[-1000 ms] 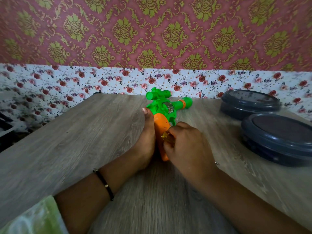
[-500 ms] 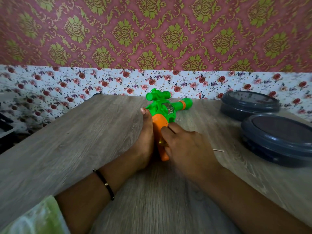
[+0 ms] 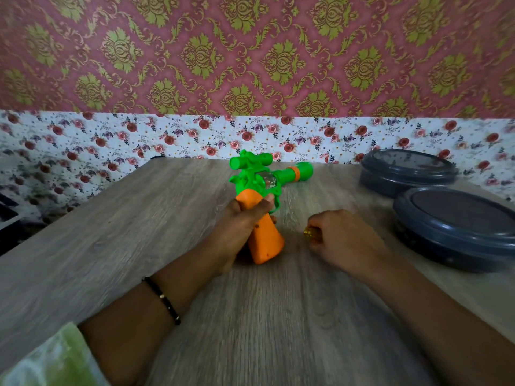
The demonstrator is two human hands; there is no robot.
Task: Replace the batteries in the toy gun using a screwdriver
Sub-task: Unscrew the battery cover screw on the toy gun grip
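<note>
The right hand [image 3: 344, 240], fisted on the screwdriver [image 3: 310, 235], had left the toy gun [image 3: 264, 207]; left hand [image 3: 237, 229] gripped it; both lidded containers [image 3: 457, 227] stayed shut

A single head-worn wide-angle camera looked forward and down across the wooden surface [image 3: 139, 232] toward the papered wall [image 3: 250, 65], close above the person's forearms.
</note>
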